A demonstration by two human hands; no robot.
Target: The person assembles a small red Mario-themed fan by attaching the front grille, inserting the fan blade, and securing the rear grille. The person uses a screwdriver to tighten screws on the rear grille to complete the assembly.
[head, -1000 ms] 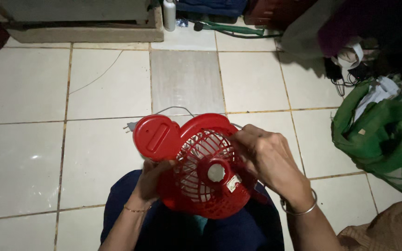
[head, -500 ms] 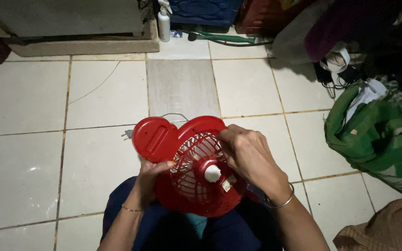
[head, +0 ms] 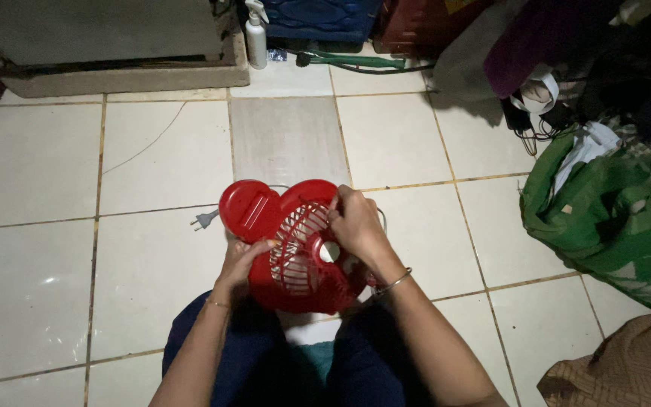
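The red fan (head: 295,252) lies grille-up at centre frame, base toward upper left. The left hand (head: 242,260) grips its left rim; the right hand (head: 356,226) clasps the grille. A white bottle (head: 255,34) stands at top.

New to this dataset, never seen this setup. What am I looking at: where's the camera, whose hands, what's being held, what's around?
There is no machine here. One camera sits on a person's head and looks down at their own two bare hands and lap. The left hand grips the side of a small red plastic fan, near its round base. The right hand lies on the fan's grille with the fingers curled at its upper rim. The fan's power plug lies on the pale tiled floor. A green bag sits to the right, and a white spray bottle stands at the top.
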